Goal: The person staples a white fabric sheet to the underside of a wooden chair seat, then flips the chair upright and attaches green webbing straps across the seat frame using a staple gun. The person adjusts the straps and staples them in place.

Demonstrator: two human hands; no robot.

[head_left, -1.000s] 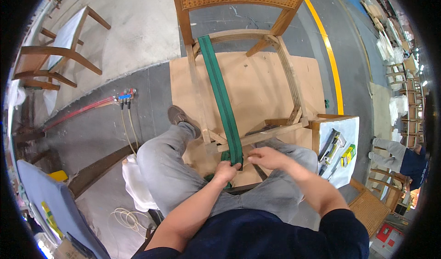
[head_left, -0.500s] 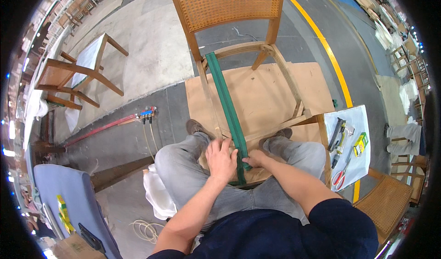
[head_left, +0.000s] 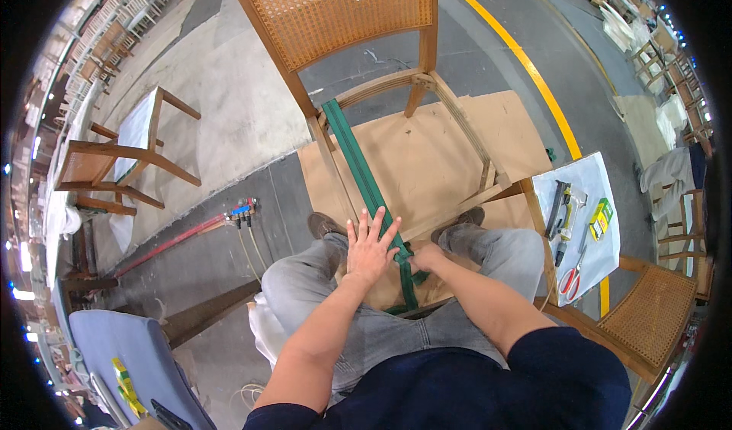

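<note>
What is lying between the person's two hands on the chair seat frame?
In the head view, the green webbing strap runs between them: the left hand lies flat, fingers spread, beside it, and the right hand is on its other side.

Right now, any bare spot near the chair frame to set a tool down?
Bare cardboard sheet inside the chair frame, right of the green webbing strap. Crowded: the white side board with tools, and the front rail where left hand and right hand work.

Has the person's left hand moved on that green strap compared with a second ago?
Yes. The left hand was curled around the green strap at the chair frame's front edge; now it lies flat with fingers spread, pressing farther up the strap toward the chair back.
</note>
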